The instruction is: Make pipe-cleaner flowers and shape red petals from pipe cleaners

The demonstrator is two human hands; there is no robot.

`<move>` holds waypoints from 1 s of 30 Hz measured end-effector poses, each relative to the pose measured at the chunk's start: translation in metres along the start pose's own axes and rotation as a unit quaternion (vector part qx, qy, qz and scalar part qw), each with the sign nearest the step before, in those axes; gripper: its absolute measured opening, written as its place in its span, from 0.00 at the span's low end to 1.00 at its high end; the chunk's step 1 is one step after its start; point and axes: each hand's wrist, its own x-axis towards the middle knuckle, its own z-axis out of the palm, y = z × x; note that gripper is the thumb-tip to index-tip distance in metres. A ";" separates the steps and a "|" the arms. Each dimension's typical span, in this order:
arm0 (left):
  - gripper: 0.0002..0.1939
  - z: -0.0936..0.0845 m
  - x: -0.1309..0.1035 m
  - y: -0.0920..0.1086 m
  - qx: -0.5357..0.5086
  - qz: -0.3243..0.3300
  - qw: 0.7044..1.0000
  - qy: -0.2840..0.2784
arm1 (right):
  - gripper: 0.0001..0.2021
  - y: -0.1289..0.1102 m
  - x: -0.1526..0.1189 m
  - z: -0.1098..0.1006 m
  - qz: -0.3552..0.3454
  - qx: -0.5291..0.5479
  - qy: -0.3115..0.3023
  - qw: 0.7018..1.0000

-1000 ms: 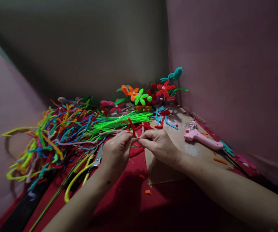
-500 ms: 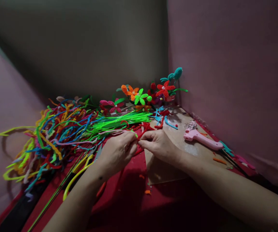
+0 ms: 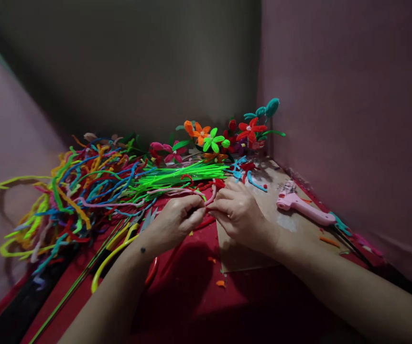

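Dim scene, light from above, deep shadows on foreground, edges stretched and soft, walls blurred

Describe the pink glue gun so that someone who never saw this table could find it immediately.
Start from the brown cardboard sheet on the red tabletop, to the right of the right hand. Near the sheet's far right edge, close to the pink wall, lies the glue gun. It is the only smooth, solid pink tool; everything around it is fuzzy wire.
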 end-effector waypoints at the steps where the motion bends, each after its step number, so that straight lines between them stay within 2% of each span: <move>1: 0.11 0.000 0.000 0.000 -0.008 -0.004 1.000 0.000 | 0.08 0.001 0.001 0.000 0.034 0.037 -0.010 0.999; 3: 0.11 0.001 0.000 -0.001 -0.023 -0.010 1.000 0.001 | 0.06 0.002 0.004 -0.001 0.116 0.143 -0.052 0.982; 7: 0.11 0.001 0.000 -0.004 -0.070 -0.018 0.997 -0.007 | 0.05 0.003 0.010 -0.007 0.262 0.334 -0.160 0.891; 10: 0.12 0.002 0.001 -0.006 -0.115 -0.036 0.993 -0.011 | 0.07 0.003 0.012 -0.010 0.328 0.381 -0.172 0.847; 16: 0.10 0.009 0.005 -0.003 -0.184 -0.067 0.979 0.049 | 0.07 0.005 0.007 -0.003 0.351 0.458 -0.121 0.808; 21: 0.07 0.028 0.006 -0.003 -0.318 -0.134 0.930 0.131 | 0.05 0.006 0.006 0.004 0.384 0.483 -0.074 0.783; 26: 0.08 0.037 0.007 -0.007 -0.400 -0.150 0.895 0.129 | 0.06 0.001 0.007 0.004 0.408 0.499 -0.055 0.762; 30: 0.08 0.036 0.008 -0.006 -0.417 -0.137 0.889 0.131 | 0.06 -0.004 0.006 0.005 0.405 0.538 -0.052 0.738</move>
